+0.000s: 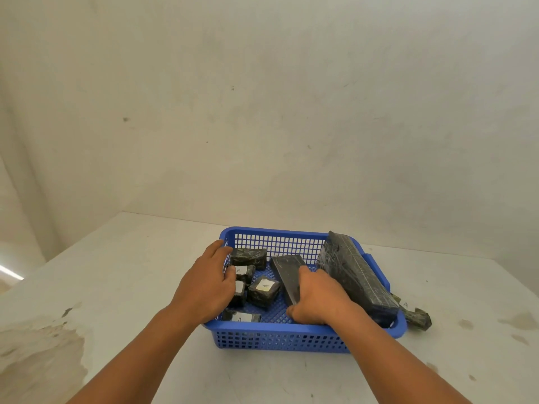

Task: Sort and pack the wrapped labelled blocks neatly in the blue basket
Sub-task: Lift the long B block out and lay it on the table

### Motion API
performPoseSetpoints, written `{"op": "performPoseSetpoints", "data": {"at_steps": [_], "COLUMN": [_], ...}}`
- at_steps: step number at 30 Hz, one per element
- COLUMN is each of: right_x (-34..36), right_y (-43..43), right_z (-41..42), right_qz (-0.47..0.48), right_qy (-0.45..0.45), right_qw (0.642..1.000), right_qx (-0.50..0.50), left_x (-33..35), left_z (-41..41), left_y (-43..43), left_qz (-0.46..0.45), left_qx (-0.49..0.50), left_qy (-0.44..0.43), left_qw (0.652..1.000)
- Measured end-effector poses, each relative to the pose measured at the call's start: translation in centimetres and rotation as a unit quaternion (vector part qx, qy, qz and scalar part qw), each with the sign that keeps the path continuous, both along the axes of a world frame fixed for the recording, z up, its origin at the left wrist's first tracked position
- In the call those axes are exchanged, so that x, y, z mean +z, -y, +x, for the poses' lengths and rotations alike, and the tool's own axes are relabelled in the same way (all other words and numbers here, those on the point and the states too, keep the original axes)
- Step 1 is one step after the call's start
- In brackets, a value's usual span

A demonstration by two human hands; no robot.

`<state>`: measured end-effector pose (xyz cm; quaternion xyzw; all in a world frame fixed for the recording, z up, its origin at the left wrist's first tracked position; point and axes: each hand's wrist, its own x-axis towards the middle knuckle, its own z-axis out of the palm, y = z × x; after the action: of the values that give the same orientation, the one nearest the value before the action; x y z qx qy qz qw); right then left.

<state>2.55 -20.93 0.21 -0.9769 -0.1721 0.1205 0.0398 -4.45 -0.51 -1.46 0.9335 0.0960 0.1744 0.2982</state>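
The blue basket [280, 338] stands on the table with several black-wrapped blocks inside. A cube with a white label [264, 290] lies in the middle, and smaller blocks sit along the left wall. My left hand [204, 287] reaches into the left side, fingers touching two small labelled blocks [244, 272]. My right hand [318, 298] grips a long flat dark block [287, 271] lying on the basket floor. A big long wrapped block [355, 275] leans over the basket's right rim. One more wrapped block [417, 316] lies outside, right of the basket.
A white table [145, 272] with stains at the left and right carries the basket. A bare white wall rises behind it. The table's left edge runs diagonally at the left.
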Motion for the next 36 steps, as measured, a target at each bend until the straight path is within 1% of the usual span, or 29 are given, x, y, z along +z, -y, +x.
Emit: {"op": "performPoseSetpoints", "data": {"at_steps": [3, 6, 8, 9, 10, 12, 14, 15, 17, 18, 19, 21, 23, 25, 27, 29, 31, 33, 34, 36], "right_x": [0.3, 1.4, 2.7, 3.4, 4.1, 5.3, 6.2, 6.5, 6.7, 6.6, 6.5, 6.2, 6.1, 6.2, 6.1, 5.8, 5.2, 4.2, 3.7, 2.7], "right_y": [0.1, 0.4, 0.4, 0.3, 0.1, -0.6, -1.6, -2.2, -3.4, -3.9, -4.5, -5.4, -6.1, -6.6, -6.7, -6.3, -5.6, -4.6, -4.1, -3.3], "right_z": [-0.2, -0.6, -1.0, -1.2, -1.3, -1.8, -2.4, -2.7, -3.2, -3.3, -3.3, -3.2, -2.9, -2.7, -2.3, -1.7, -1.0, -0.4, 0.0, 0.6], "right_qz": [0.040, 0.088, 0.137, 0.169, 0.206, 0.294, 0.374, 0.401, 0.444, 0.460, 0.474, 0.502, 0.529, 0.534, 0.522, 0.512, 0.494, 0.463, 0.447, 0.423], "right_qy": [-0.003, 0.028, 0.050, 0.054, 0.048, 0.017, -0.016, -0.028, -0.042, -0.047, -0.054, -0.088, -0.134, -0.158, -0.148, -0.125, -0.106, -0.098, -0.096, -0.094], "right_qw": [0.999, 0.995, 0.989, 0.984, 0.977, 0.955, 0.927, 0.915, 0.894, 0.886, 0.878, 0.858, 0.835, 0.828, 0.838, 0.849, 0.863, 0.881, 0.888, 0.899], "right_qx": [-0.020, -0.026, -0.019, -0.008, 0.003, 0.018, 0.024, 0.028, 0.039, 0.045, 0.052, 0.065, 0.071, 0.074, 0.065, 0.041, 0.010, -0.023, -0.037, -0.059], "left_x": [0.4, 1.0, 1.6, 2.0, 2.6, 4.1, 5.4, 5.8, 6.5, 6.9, 7.2, 7.4, 7.3, 7.0, 7.0, 7.0, 6.8, 6.0, 5.2, 3.1], "left_z": [-0.1, -0.1, 0.0, 0.1, 0.2, 0.4, 0.5, 0.5, 0.5, 0.2, 0.0, -0.4, -0.7, -0.8, -1.0, -1.1, -1.3, -1.5, -1.6, -1.5], "left_y": [0.1, 0.3, 0.6, 0.8, 1.1, 1.7, 1.9, 2.0, 1.9, 1.6, 1.3, 0.2, -1.1, -2.5, -3.8, -5.0, -6.0, -6.7, -7.0, -7.6], "left_qz": [0.056, 0.114, 0.111, 0.092, 0.053, -0.074, -0.210, -0.282, -0.426, -0.478, -0.510, -0.542, -0.546, -0.545, -0.554, -0.565, -0.552, -0.518, -0.481, -0.356], "left_qx": [0.008, 0.002, 0.000, 0.000, 0.000, -0.003, -0.022, -0.033, -0.037, -0.036, -0.036, -0.037, -0.032, -0.020, -0.009, 0.000, 0.023, 0.068, 0.103, 0.169], "left_qy": [0.023, 0.062, 0.074, 0.079, 0.081, 0.072, 0.040, 0.026, 0.003, 0.000, -0.001, 0.000, 0.004, 0.002, -0.002, 0.018, 0.047, 0.072, 0.078, 0.066], "left_qw": [0.998, 0.992, 0.991, 0.993, 0.995, 0.995, 0.977, 0.958, 0.904, 0.878, 0.859, 0.839, 0.837, 0.838, 0.832, 0.825, 0.832, 0.850, 0.867, 0.917]}}
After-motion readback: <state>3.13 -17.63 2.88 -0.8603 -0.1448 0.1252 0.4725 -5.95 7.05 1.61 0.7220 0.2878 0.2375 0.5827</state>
